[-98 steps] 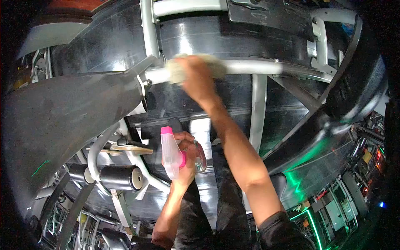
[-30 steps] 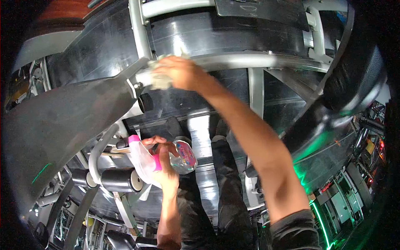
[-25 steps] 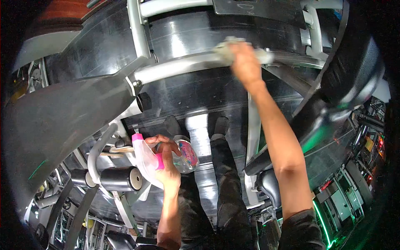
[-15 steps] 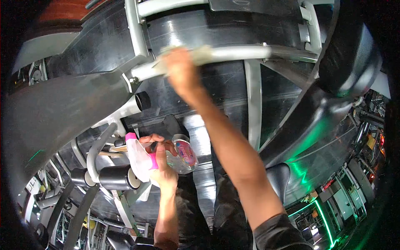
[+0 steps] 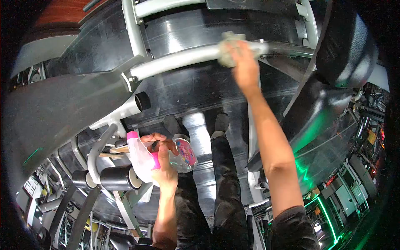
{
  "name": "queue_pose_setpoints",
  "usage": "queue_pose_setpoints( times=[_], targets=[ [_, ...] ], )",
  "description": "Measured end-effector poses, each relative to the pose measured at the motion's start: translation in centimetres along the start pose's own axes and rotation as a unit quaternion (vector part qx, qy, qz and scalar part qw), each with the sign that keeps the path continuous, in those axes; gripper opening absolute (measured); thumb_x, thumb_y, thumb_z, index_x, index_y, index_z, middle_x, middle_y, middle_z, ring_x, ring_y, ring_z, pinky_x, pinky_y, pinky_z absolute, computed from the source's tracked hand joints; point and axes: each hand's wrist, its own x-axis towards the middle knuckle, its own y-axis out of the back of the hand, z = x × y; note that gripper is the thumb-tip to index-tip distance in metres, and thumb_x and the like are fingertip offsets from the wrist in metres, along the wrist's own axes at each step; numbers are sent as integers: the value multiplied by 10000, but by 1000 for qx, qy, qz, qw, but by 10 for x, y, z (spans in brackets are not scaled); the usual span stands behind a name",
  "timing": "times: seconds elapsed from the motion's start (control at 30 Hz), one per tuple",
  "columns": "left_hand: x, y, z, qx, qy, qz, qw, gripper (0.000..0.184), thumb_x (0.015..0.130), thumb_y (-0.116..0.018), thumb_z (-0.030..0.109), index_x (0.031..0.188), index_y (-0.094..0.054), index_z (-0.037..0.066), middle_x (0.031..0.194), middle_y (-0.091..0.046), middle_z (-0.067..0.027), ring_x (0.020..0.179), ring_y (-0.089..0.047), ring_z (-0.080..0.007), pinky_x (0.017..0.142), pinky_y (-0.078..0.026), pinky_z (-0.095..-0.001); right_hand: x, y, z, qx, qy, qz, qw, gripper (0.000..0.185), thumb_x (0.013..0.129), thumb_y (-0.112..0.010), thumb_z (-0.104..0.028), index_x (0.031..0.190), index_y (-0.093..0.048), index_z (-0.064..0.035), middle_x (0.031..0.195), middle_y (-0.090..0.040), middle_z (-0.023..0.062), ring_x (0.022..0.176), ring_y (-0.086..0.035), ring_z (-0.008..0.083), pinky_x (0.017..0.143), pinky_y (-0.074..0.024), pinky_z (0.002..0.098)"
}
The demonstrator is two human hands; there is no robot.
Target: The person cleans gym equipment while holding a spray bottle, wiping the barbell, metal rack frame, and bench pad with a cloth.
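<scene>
A pale cloth (image 5: 228, 51) lies over the silver curved tube (image 5: 179, 59) of a gym machine, toward the tube's right part. My right hand (image 5: 246, 68), slightly blurred, is closed on the cloth and presses it against the tube. Lower down, my left hand (image 5: 163, 160) grips a clear spray bottle (image 5: 183, 156) by its neck. The bottle has a pink and white spray head (image 5: 139, 156) pointing up and left, and a pink label on its body.
Black padded upholstery (image 5: 346, 50) rises at the right. A large dark grey panel (image 5: 66, 104) fills the left, with black foam rollers (image 5: 114, 178) below it. My legs and shoes stand on the dark floor (image 5: 183, 89). More gym equipment shows at the lower edges.
My right hand and the cloth have gone back and forth along the tube, lately from its left part to the right. The left hand still holds the bottle; the view has shifted slightly.
</scene>
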Motion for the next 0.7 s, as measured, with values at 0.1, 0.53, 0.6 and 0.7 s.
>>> queue_pose_setpoints(
  times=[0.1, 0.53, 0.6, 0.7],
  targets=[
    [3, 10, 4, 53, -19, -12, 998, 280, 876, -532, -2, 1124, -402, 0, 928, -516, -130, 550, -533, -167, 534, -454, -281, -2, 2, 40, 101, -214, 86, 968, 685, 664, -581, 112, 1267, -524, -208, 1376, -392, 137, 1232, -439, 337, 1030, -394, 373],
    [-5, 16, 8, 59, -33, -33, 997, 313, 887, -542, 20, 1163, -396, 44, 989, -501, -131, 650, -538, -144, 564, -463, -260, -24, -77, -225, 469, 25, 20, 883, 423, 727, -552, 63, 1112, -602, -104, 1071, -604, 159, 1049, -569, 312, 917, -446, 418],
    [-6, 21, 13, 83, -44, -35, 995, 341, 869, -569, 29, 1172, -412, 52, 989, -511, -129, 705, -531, -136, 591, -473, -264, -54, -102, -252, 611, -174, -81, 768, 317, 774, -580, 8, 1071, -614, -101, 1017, -632, 126, 978, -610, 263, 861, -480, 406],
    [-6, 40, 11, 144, -72, -60, 985, 350, 860, -588, 48, 1169, -424, 59, 979, -521, -128, 741, -517, -130, 603, -481, -272, -73, -152, -271, 785, -514, -62, 340, 190, 904, -544, -124, 1080, -602, -85, 994, -642, 67, 870, -641, 206, 782, -516, 390]
  ],
)
